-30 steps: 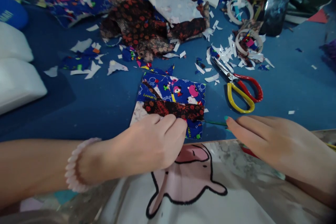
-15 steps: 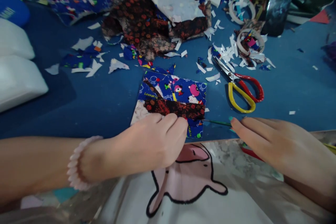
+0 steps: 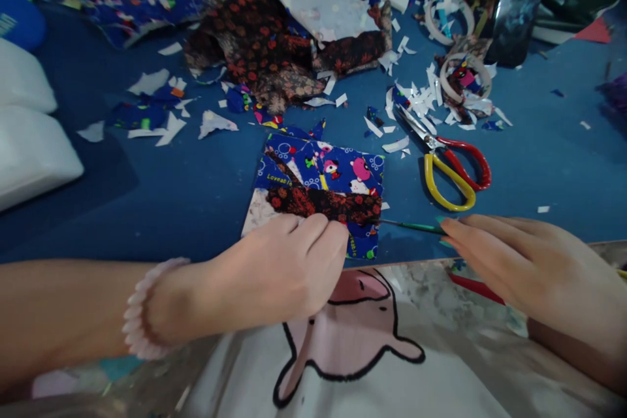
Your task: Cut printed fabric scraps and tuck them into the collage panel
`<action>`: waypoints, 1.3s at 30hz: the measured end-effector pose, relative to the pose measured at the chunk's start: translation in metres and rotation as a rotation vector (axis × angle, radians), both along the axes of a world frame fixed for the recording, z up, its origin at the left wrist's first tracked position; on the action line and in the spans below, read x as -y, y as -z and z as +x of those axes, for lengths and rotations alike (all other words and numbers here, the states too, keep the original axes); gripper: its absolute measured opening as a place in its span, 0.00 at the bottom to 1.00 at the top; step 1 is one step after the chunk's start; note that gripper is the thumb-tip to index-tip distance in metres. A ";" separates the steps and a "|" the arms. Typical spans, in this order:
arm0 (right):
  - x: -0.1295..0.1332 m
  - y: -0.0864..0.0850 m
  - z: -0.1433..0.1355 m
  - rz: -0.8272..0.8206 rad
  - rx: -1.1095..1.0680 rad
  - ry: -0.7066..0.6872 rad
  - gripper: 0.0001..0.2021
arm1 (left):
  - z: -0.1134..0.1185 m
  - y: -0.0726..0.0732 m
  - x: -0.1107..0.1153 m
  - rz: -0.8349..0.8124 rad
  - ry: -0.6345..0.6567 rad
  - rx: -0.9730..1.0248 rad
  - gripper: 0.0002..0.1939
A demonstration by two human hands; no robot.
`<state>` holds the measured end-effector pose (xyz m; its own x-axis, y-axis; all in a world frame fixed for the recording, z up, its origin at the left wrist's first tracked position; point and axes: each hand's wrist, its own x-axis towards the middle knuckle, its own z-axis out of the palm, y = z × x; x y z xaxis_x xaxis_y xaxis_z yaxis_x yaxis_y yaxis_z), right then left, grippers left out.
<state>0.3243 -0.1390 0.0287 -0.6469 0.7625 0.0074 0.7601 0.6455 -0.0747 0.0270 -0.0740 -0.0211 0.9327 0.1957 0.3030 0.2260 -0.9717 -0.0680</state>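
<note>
My left hand [image 3: 298, 264], closed, presses on the lower part of a patchwork piece [image 3: 337, 170] of blue cartoon print near the table's front edge. A dark red-flowered strip [image 3: 333, 204] crosses that piece just above my knuckles. What my left fingertips grip is hidden beneath the hand. To the right, my right hand [image 3: 519, 261] pinches a thin green tool [image 3: 416, 227]. The tool's dark tip reaches the strip's lower right edge. Scissors [image 3: 428, 142] with red and yellow handles lie on the table behind my right hand.
Crumpled dark flowered fabric [image 3: 264, 46] lies at the back among paper scraps. Two tape rolls [image 3: 449, 18] and a black phone [image 3: 522, 6] are at the back right. White containers [image 3: 34, 150] stand at the left. The blue table [image 3: 196, 196] ends at a front edge.
My right hand has shifted slightly right, and more of the green tool shows between it and the patchwork. My left hand stays on the piece.
</note>
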 end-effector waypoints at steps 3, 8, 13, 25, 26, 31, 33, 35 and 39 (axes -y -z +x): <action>-0.007 0.003 -0.010 0.038 0.029 -0.108 0.11 | 0.000 -0.001 -0.001 -0.004 -0.012 0.015 0.06; -0.013 0.008 -0.019 0.070 0.068 -0.133 0.11 | -0.001 -0.002 -0.001 -0.023 -0.022 0.038 0.06; -0.011 0.008 -0.020 0.090 0.103 -0.146 0.12 | -0.001 -0.001 -0.001 -0.038 -0.021 0.043 0.06; -0.008 0.004 -0.025 0.119 0.119 -0.161 0.14 | 0.000 -0.002 -0.002 -0.028 -0.010 0.037 0.06; -0.008 0.004 -0.025 0.120 0.120 -0.164 0.14 | 0.000 -0.002 -0.003 -0.028 -0.010 0.035 0.06; -0.008 0.004 -0.027 0.116 0.113 -0.153 0.14 | 0.000 -0.002 -0.003 -0.025 -0.018 0.039 0.06; -0.008 0.004 -0.027 0.129 0.124 -0.154 0.14 | -0.001 -0.002 -0.003 -0.026 -0.016 0.040 0.05; -0.007 0.004 -0.027 0.146 0.145 -0.172 0.14 | -0.001 -0.002 -0.003 -0.025 -0.012 0.041 0.05; -0.009 0.002 -0.028 0.152 0.171 -0.211 0.13 | 0.001 -0.004 -0.002 -0.035 -0.034 0.045 0.05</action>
<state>0.2961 -0.1305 0.0263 -0.7925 0.6098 -0.0112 0.6014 0.7843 0.1522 0.0277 -0.0721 -0.0175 0.9109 0.2381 0.3369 0.2609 -0.9651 -0.0234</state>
